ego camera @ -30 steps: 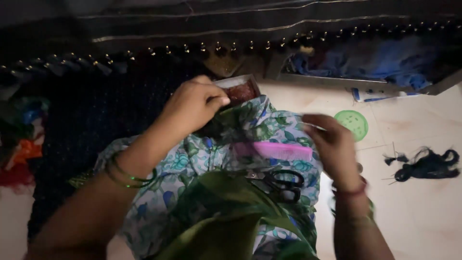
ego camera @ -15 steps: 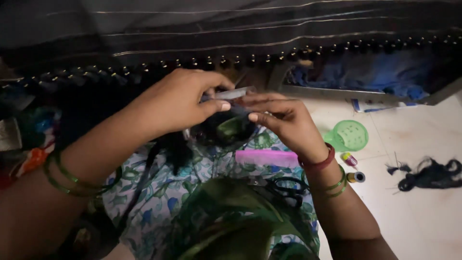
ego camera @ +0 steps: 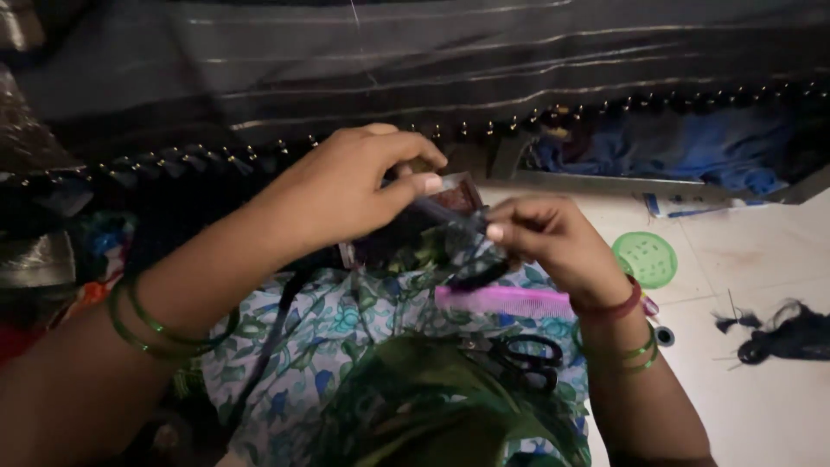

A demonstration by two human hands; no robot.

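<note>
Two hands meet above the lap, over the floral cloth (ego camera: 346, 329). Left hand (ego camera: 346, 195) is curled round a small dark packet (ego camera: 454, 197) with a clear wrapper, thumb and forefinger pinching its upper edge. Right hand (ego camera: 553, 242) is narrowed to a fingertip pinch on a thin dark strand (ego camera: 471, 277) that hangs from the packet; whether it is hair or thread cannot be told in this dim light.

Judgement on the step: the strand is being drawn out of the packet.
- Keep the left grip firm on the packet edge, so the wrapper does not slide.
- Pull with the right fingertips close to the opening, slow and straight, to avoid tangling.
- Hold both over the lap, so anything dropped lands on cloth.

Nearby: pink comb (ego camera: 506, 301) just below the right hand, black scissors (ego camera: 519, 356) lower on the lap, green round lid (ego camera: 645, 259) and a dark hair bundle (ego camera: 782, 333) on the floor (ego camera: 761, 251), well apart.
</note>
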